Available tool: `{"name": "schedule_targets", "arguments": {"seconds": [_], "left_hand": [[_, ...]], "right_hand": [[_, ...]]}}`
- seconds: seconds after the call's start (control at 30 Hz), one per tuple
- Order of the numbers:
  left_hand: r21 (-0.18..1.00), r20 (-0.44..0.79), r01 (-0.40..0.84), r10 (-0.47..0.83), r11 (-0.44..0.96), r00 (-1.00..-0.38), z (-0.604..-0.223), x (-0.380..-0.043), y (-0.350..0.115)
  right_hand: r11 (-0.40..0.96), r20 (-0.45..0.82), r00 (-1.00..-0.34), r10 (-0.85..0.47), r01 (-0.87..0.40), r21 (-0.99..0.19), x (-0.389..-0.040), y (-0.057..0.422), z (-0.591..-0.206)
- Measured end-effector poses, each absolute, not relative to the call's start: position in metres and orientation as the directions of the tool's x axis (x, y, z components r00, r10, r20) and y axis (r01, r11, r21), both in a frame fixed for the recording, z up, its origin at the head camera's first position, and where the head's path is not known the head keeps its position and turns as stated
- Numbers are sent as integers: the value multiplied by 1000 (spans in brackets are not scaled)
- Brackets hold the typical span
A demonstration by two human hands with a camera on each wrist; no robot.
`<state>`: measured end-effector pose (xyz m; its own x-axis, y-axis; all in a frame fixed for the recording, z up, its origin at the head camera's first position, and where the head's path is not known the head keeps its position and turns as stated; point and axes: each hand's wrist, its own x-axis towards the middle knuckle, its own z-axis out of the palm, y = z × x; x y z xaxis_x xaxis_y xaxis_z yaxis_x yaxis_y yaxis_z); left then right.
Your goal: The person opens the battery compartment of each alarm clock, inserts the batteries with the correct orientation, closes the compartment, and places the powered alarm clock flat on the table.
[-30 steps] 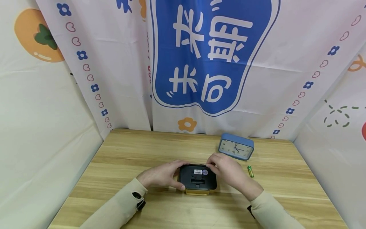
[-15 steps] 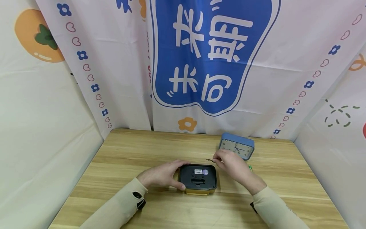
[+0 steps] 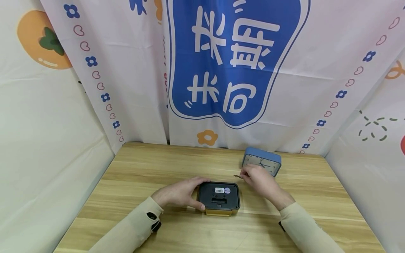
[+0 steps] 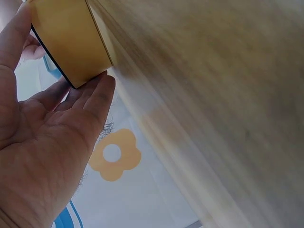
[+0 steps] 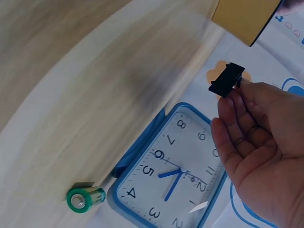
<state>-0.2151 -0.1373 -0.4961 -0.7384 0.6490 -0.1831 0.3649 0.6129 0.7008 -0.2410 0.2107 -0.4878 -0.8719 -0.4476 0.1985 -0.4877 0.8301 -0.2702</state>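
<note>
A yellow clock (image 3: 230, 203) lies on the table with its black back up, bearing two stickers. Its battery slot (image 3: 219, 200) is uncovered and looks dark inside. My left hand (image 3: 181, 192) holds the clock by its left end, thumb at the near edge and fingers at the far edge; the left wrist view shows fingers against the yellow side (image 4: 71, 42). Beyond the clock's right corner, my right hand (image 3: 262, 181) pinches a small black battery cover (image 5: 227, 80) between thumb and fingertips, just above the table.
A blue clock (image 3: 263, 155) stands upright at the back right, partly behind my right hand. A green battery (image 5: 85, 198) lies near it, hidden in the head view. Patterned cloth (image 3: 142, 116) hangs behind the table (image 3: 152, 165).
The right hand has lifted from the yellow clock's far right corner and moved right, with the battery cover now visible in its fingers. The left hand and yellow clock stay put.
</note>
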Motion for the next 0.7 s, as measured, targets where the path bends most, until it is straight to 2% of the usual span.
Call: {"name": "schedule_targets", "arguments": {"seconds": [0.7], "left_hand": [[708,-187,359,652,608,-735,-495,-214,-137]], "right_hand": [[873,50,-904,-424,-423,-244,-251,223,-498]]}}
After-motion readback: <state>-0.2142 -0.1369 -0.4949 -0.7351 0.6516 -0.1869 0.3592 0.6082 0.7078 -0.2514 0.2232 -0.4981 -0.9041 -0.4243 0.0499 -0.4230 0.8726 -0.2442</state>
